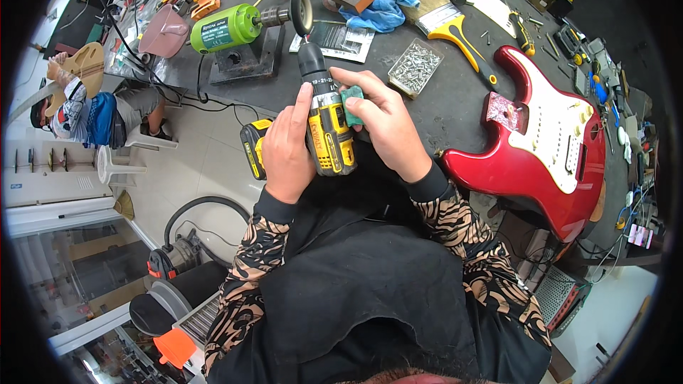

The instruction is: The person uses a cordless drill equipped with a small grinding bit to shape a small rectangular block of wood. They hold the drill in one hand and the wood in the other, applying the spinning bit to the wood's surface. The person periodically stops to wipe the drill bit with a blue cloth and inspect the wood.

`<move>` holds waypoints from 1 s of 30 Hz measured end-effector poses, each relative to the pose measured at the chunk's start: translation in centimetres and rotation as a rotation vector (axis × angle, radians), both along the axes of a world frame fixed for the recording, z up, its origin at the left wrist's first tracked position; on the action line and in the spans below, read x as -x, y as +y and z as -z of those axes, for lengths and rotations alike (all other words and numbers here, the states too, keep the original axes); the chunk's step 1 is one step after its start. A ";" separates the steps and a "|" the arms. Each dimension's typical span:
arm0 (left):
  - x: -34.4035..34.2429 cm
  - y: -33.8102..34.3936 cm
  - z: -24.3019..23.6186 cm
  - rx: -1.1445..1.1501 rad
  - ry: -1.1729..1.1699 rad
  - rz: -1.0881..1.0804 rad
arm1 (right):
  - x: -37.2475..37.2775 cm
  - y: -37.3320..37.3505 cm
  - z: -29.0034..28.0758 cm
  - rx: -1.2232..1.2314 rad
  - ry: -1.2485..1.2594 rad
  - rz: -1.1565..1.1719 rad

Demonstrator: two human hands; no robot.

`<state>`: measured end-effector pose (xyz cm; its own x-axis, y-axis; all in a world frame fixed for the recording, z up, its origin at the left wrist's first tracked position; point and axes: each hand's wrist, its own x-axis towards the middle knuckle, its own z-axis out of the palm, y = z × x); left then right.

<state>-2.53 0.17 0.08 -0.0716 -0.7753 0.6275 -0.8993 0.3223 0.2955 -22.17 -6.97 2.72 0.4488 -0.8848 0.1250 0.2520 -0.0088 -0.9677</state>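
Cordless drill (331, 144), yellow and black, is being held in front of the black apron (363, 277), by the near edge of the dark workbench (455, 117), with its chuck being pointed away from the body. Its handle is being covered by the left hand (290, 144), whose forefinger is being laid straight along the drill's side; how far the other fingers are being curled cannot be told. By the right hand (386, 119), a small green piece (351, 105) is being pinched between thumb and fingers beside the drill, while the forefinger is being stretched toward the numbered collar. Beyond the chuck, a polishing wheel (302, 11) is being carried by a green motor (226, 28). Small screws are being kept in a clear box (415, 67), near a yellow-handled brush (461, 39). To the right, a glossy red guitar body (491, 163) is being supported at the bench edge, its white pickguard (555, 124) being turned upward.
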 end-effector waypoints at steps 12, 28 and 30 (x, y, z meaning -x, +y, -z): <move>-0.3 -0.1 -0.3 -0.012 0.003 0.010 | 0.1 0.1 -0.3 -0.014 0.003 -0.013; -0.9 -0.3 -0.2 -0.027 0.021 0.030 | 0.0 0.2 -0.6 -0.024 0.018 -0.034; -0.9 -0.2 -0.2 -0.020 0.024 0.036 | -0.1 0.4 -0.7 -0.032 0.022 -0.035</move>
<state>-1.67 -0.04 0.29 -0.0843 -0.7851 0.6136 -0.8798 0.3478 0.3241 -22.10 -6.62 3.40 0.4818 -0.8720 0.0862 0.2301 0.0310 -0.9727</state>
